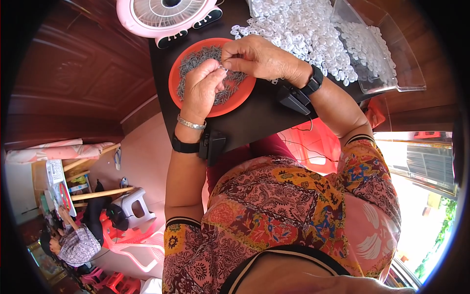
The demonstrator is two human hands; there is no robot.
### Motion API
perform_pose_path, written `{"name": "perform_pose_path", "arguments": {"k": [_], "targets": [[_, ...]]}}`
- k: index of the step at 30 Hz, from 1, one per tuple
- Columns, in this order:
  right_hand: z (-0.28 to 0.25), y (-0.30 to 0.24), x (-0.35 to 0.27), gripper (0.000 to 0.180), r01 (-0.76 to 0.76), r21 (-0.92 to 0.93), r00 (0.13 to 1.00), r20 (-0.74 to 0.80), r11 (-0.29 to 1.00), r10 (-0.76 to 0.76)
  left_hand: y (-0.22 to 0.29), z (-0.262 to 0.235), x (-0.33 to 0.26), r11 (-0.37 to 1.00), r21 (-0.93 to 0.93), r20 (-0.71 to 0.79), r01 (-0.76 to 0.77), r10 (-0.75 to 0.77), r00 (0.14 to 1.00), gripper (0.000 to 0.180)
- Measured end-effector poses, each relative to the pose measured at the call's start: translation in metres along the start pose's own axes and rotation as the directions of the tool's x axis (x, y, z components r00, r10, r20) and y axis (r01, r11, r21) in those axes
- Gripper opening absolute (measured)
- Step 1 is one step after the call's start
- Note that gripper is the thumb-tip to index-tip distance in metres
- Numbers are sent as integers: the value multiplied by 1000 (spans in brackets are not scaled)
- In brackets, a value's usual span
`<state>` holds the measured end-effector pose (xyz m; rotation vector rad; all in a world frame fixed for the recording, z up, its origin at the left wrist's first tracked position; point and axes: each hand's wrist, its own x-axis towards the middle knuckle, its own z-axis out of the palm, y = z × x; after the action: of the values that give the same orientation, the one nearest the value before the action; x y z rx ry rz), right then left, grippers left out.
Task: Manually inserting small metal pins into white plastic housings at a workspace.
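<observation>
Over a round orange bowl [172, 81], my left hand [199, 90] and my right hand [262, 56] meet with fingertips nearly touching. The bowl holds many small grey pointed pieces [198, 58] that look like screws or wall plugs. A tiny whitish plastic piece [224, 69] shows at the fingertips of my left hand, which is closed in a pinch. My right hand pinches too, right beside that piece; what lies between its fingers is too small to make out. Behind my right hand spreads a large heap of white oval plastic pieces with holes [308, 34].
A pink fan [169, 22] stands at the far left of the dark table [245, 128]. A clear plastic tray [406, 73] lies tipped on the right, with white pieces in it. Further left, another person [81, 245] sits near plastic chairs and a grey stool [137, 208].
</observation>
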<state>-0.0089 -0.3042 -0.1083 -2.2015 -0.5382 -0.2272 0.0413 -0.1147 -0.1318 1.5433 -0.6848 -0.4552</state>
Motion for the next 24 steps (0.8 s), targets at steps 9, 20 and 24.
{"name": "perform_pose_path", "arguments": {"k": [9,20,24], "targets": [[-16,4,2,18,-73,153,975,-199,986,103,8,-5,-1,1000,-2,-51,22,-23,998,16],[-44,-35,2,10,136,-1,916,-381,991,-126,17,-11,-4,981,-174,-154,-84,57,986,16],[-54,-51,-7,7,124,139,905,-422,983,-54,26,-12,-7,968,-207,-167,-138,104,980,13]]}}
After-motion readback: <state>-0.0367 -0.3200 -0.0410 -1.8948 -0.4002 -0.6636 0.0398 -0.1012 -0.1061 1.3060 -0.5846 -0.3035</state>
